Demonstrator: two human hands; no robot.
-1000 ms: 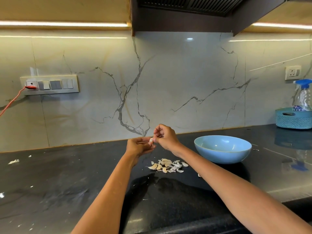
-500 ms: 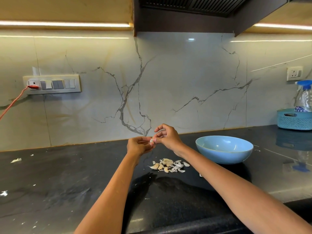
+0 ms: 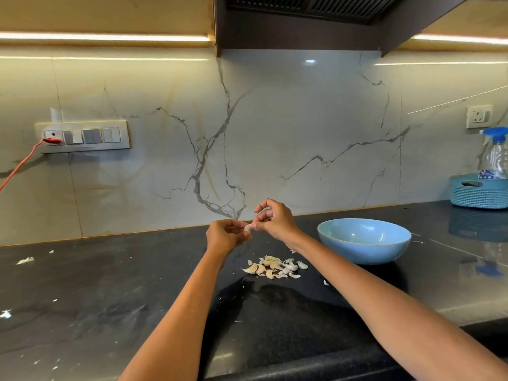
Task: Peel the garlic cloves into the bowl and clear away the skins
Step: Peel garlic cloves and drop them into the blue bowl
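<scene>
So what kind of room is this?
It looks like a home kitchen. There is a dark stone counter with a marble-look wall behind it, a cooker hood overhead, and garlic cloves beside a blue bowl, the sort of things used for cooking.

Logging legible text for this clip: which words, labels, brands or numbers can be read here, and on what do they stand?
No text here can be read.
Spray bottle in the teal basket: a dark blue label with a pale emblem, too small and blurred to read.
Switch panel and wall socket: no readable markings.
Blue bowl and garlic clove: no print visible.
</scene>
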